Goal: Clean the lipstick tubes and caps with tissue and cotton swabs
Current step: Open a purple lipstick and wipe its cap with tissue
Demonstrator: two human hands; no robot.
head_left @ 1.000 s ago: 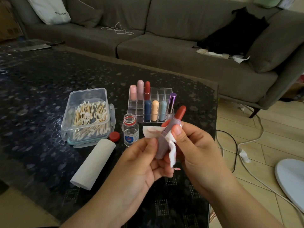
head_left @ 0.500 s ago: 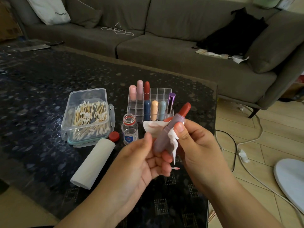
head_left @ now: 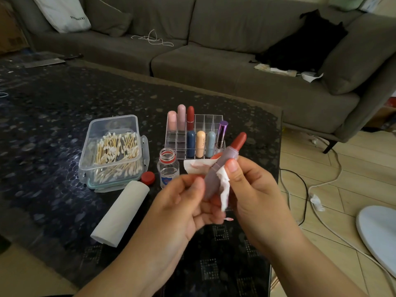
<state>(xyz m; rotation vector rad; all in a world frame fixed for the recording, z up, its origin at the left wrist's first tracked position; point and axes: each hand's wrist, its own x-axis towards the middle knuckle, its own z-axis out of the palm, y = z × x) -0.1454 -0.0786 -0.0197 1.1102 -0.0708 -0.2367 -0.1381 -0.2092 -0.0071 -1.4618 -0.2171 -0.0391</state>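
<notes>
Dark glossy table [head_left: 53,116] with a speckled pebble-like pattern, edge running along the sofa side. On it: clear plastic box [head_left: 111,129] full of wooden cotton swabs, resting on its teal-rimmed lid; small red bottle cap [head_left: 147,178] just beside the box; white tissue roll [head_left: 121,213] lying on its side, near end toward the table's front edge; small clear glass bottle [head_left: 168,168] upright, uncapped, right of the cap; clear acrylic compartment organizer [head_left: 194,133] behind the bottle, holding upright lipstick tubes; crumpled white tissue with red smears [head_left: 198,166] right of the bottle.
</notes>
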